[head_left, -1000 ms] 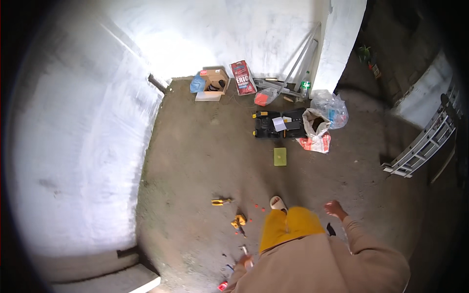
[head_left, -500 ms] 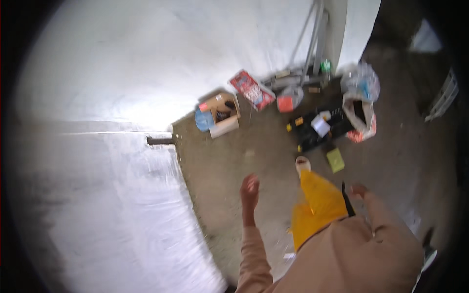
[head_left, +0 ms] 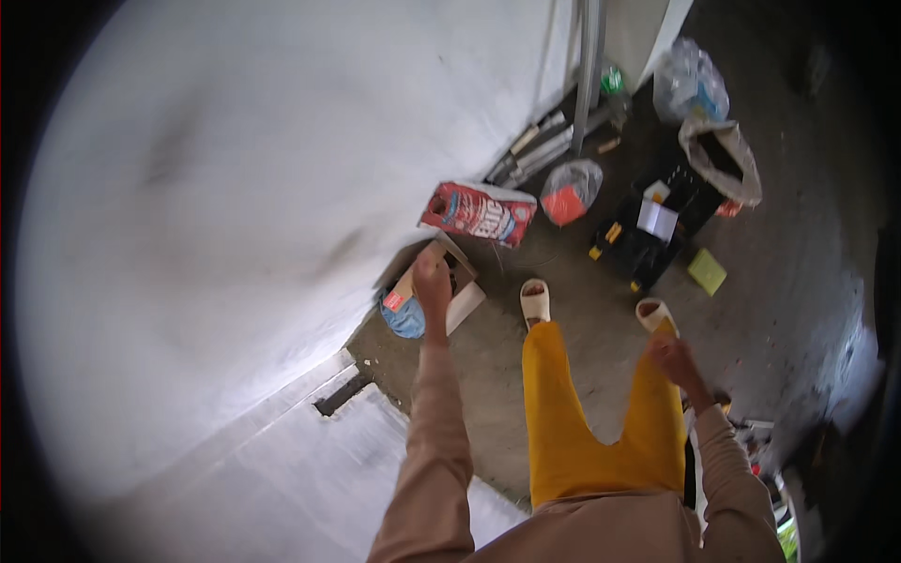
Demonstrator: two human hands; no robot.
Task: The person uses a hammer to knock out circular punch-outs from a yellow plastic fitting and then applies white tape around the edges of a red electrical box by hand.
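My left hand (head_left: 432,275), fingers curled, is raised above or in front of an open cardboard box (head_left: 465,301) by the wall; anything inside it is unclear. Below it, a blue plastic bag (head_left: 402,321) lies beside the box. My right hand (head_left: 673,358) hangs over my right leg, loosely closed and blurred, its contents not visible. Just beyond the box lies a red printed sack (head_left: 469,214). To its right are a clear bag with red contents (head_left: 570,195), an open black toolcase (head_left: 619,249) and a yellow-green case (head_left: 707,272).
Metal bars (head_left: 544,152) lean and lie in the wall corner, near a green bottle (head_left: 612,81). A woven sack (head_left: 746,178) and a clear bag (head_left: 685,84) stand at the right. A white wall (head_left: 235,206) borders the left, with a dark slot (head_left: 340,394) low down.
I have moved toward the corner and the view has turned. My left hand rose from near the floor tools to over the box; my right hand came in front of my leg.
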